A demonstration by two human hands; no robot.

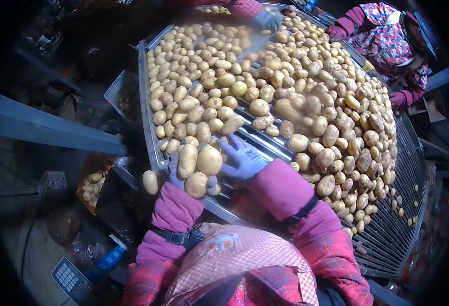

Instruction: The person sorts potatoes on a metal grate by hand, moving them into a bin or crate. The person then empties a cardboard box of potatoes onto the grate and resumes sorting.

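Note:
My left hand, in a lavender glove, is cupped round several potatoes at the near left of the sorting table. A large round potato sits against its palm, and a long potato lies by its fingers. The potatoes hide most of this hand. My right hand, gloved alike, lies over the metal rollers with fingers spread and stretched out. Its fingers are right beside a big pale potato, between my two hands.
Potatoes are heaped across the table, whose metal rim runs along the left. Dark bars slope away at right. Another person works at the far right; a gloved hand reaches in at the top. A potato crate stands lower left.

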